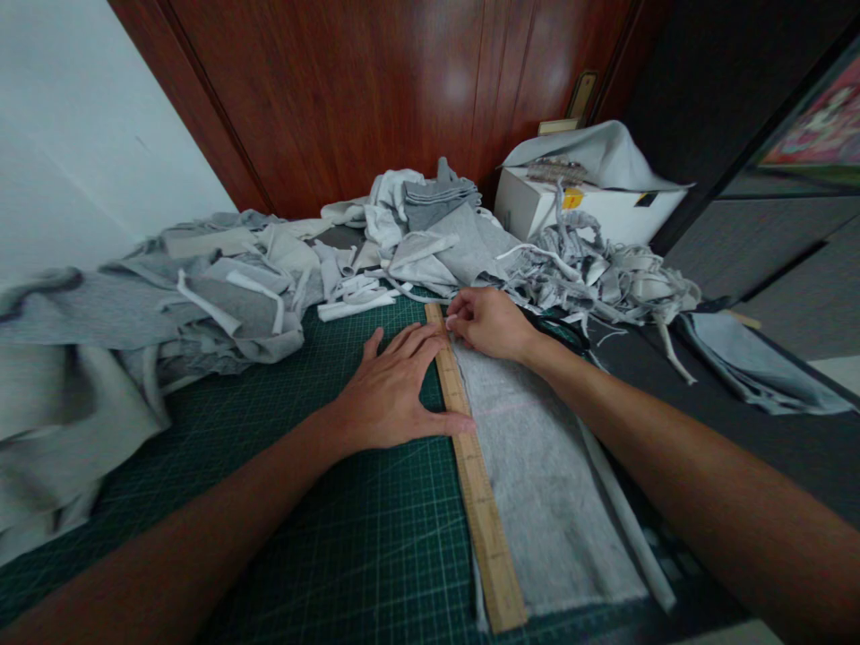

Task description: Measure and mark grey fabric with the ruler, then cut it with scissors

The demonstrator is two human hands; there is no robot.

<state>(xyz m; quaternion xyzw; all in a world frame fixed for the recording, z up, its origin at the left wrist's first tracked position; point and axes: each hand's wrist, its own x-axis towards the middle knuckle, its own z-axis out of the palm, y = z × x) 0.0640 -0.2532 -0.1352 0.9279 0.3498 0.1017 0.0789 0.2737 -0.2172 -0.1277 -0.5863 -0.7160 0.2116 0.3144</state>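
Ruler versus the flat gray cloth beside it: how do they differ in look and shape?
The wooden ruler is tan with dark markings, while the gray cloth is fuzzy and unmarked except for a faint pinkish line. The ruler is a narrow, straight strip; the cloth is a much wider panel. Both lie lengthwise, running away from the person, over the green mat.

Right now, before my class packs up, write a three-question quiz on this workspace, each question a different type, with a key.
1. Which is spread out, reaching onto the wooden ruler?
a) the right hand
b) the left hand
c) neither
2. True or false: gray cloth is draped over the white box.
3. Fill in: the gridded mat is coloured ____.
Key: 1 b; 2 true; 3 green.
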